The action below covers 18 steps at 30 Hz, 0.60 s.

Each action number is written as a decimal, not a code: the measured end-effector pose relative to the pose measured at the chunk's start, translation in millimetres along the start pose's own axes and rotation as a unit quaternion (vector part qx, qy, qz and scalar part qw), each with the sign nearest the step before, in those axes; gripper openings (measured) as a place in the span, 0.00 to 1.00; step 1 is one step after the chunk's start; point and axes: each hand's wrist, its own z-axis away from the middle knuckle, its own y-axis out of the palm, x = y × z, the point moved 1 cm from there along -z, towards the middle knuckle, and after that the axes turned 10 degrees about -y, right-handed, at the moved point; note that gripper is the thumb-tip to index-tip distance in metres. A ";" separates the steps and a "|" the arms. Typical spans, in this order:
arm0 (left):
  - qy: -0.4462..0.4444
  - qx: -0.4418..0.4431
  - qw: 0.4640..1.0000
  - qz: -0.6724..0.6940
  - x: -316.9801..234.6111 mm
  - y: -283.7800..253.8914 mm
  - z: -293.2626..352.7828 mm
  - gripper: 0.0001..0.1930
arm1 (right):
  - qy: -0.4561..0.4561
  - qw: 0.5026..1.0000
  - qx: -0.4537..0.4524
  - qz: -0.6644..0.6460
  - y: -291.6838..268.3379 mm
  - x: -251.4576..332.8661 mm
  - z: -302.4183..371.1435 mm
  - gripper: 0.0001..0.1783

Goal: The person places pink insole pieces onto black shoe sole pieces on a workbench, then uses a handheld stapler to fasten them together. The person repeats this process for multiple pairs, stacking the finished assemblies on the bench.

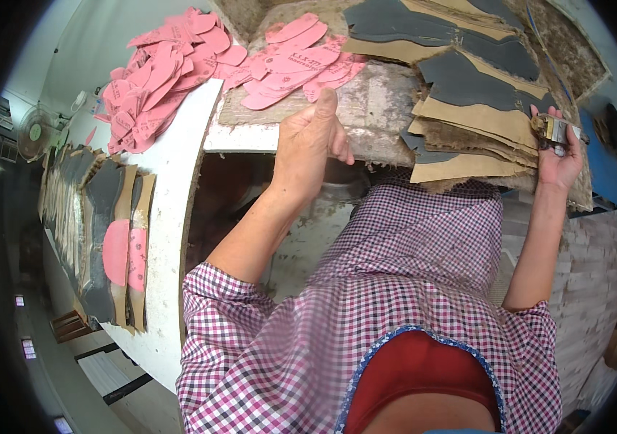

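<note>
— Workshop benches are filling the upper part of the frame: a white board is running down the left, and a worn, glue-stained bench is lying across the top centre. What are the hands doing?

— The left hand is resting at the bench edge in the centre, its fingers together and bent a little, the fingertips touching the nearest pink insoles. It is not pinching anything. The right hand, at the right of the frame, is closing around a small glue brush with a metal band, just beside the stack of grey-and-tan sole boards.

— What could be going wrong here?

— I think the brush is hanging very near the stack edge, so wet glue could be smearing on the wrong board. Also the pink pile is lying loose near the bench edge; a push from the left hand could be sending pieces down into the gap below.

— And what else is standing around?

— More pink insoles in the upper left, assembled soles in a row at the left, and a fan far left. The person's checked shirt is covering the lower frame.
</note>
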 end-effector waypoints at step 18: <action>-0.019 0.014 0.999 0.029 9.7 -39.8 11.1 0.11 | -0.009 1.000 -0.002 0.010 -1.0 2.7 -4.3 0.23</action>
